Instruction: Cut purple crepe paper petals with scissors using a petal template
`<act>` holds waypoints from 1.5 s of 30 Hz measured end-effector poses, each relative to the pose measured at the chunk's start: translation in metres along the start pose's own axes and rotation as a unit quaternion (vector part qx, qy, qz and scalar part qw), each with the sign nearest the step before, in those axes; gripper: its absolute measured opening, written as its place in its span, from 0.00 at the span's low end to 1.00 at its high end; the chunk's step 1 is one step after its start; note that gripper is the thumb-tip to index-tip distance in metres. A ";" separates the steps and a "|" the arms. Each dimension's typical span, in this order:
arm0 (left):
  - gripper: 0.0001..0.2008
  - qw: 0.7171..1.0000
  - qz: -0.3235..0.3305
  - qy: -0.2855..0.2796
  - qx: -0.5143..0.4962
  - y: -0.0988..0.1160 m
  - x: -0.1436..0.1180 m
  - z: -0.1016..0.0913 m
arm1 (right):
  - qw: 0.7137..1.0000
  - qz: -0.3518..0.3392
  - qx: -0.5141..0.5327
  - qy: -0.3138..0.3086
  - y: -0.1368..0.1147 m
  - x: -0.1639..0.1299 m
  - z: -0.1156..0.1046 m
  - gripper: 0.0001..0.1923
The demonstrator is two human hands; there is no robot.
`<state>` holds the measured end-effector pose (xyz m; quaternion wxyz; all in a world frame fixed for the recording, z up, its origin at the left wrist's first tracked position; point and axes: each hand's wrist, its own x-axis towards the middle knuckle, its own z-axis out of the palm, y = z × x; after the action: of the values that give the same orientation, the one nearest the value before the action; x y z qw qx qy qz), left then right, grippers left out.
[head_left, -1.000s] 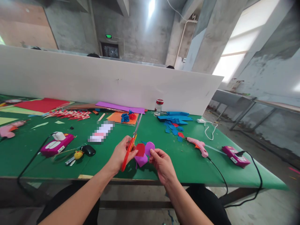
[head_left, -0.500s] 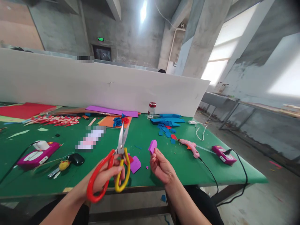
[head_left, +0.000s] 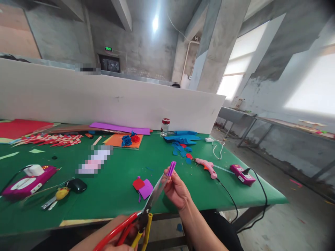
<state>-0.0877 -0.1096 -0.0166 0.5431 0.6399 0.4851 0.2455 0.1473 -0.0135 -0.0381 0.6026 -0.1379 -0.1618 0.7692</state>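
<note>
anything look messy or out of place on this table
Blue foam scraps lie scattered loose on the green table near the glue gun, and a red and a purple offcut sit by the near edge. Another blue scrap lies below the table. Nothing looks damaged.

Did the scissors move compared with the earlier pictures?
Yes. The scissors moved down toward the near table edge, and their blades now point right toward the purple piece in the right hand.

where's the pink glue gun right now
In the head view the pink glue gun lies on the green table, right of the right hand, between the blue scraps and the magenta box.
</note>
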 end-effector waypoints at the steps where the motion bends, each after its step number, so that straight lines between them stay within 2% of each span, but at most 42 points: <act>1: 0.15 1.000 -0.003 0.009 0.011 0.001 0.000 0.000 | 1.000 0.000 0.003 0.005 -0.001 0.001 -0.001 0.17; 3: 0.16 1.000 -0.013 0.008 0.025 0.005 -0.001 0.002 | 1.000 0.008 0.012 0.017 -0.002 0.001 -0.002 0.14; 7: 0.15 0.997 -0.037 -0.071 -0.006 0.019 0.002 0.009 | 0.998 0.031 0.042 0.047 -0.004 0.001 0.000 0.08; 10: 0.11 0.991 -0.021 -0.126 -0.043 0.025 0.006 0.012 | 0.995 0.038 0.057 0.075 -0.003 0.001 0.003 0.05; 13: 0.09 0.986 -0.007 -0.156 -0.058 0.024 0.010 0.013 | 0.992 0.045 0.064 0.096 -0.001 0.000 0.004 0.05; 18: 0.09 0.978 -0.009 -0.164 -0.131 0.015 0.013 0.014 | 0.993 0.043 0.071 0.087 0.002 0.000 0.004 0.06; 24: 0.11 0.980 -0.005 -0.150 -0.131 0.012 0.014 0.015 | 0.989 0.036 0.083 0.114 0.003 -0.001 0.005 0.06; 32: 0.10 0.988 0.010 -0.134 -0.081 0.016 0.013 0.016 | 0.992 0.037 0.076 0.094 0.004 -0.001 0.001 0.07; 39: 0.12 0.978 -0.017 -0.162 -0.129 0.012 0.015 0.015 | 0.994 0.026 0.065 0.082 0.005 -0.002 0.003 0.06; 45: 0.12 0.978 -0.017 -0.167 -0.126 0.015 0.016 0.017 | 0.994 0.006 0.031 0.107 0.007 -0.003 0.007 0.07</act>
<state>-0.0615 -0.1025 -0.0107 0.6966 0.5903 0.3635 0.1850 0.1384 -0.0182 -0.0347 0.6156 -0.2018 -0.0713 0.7584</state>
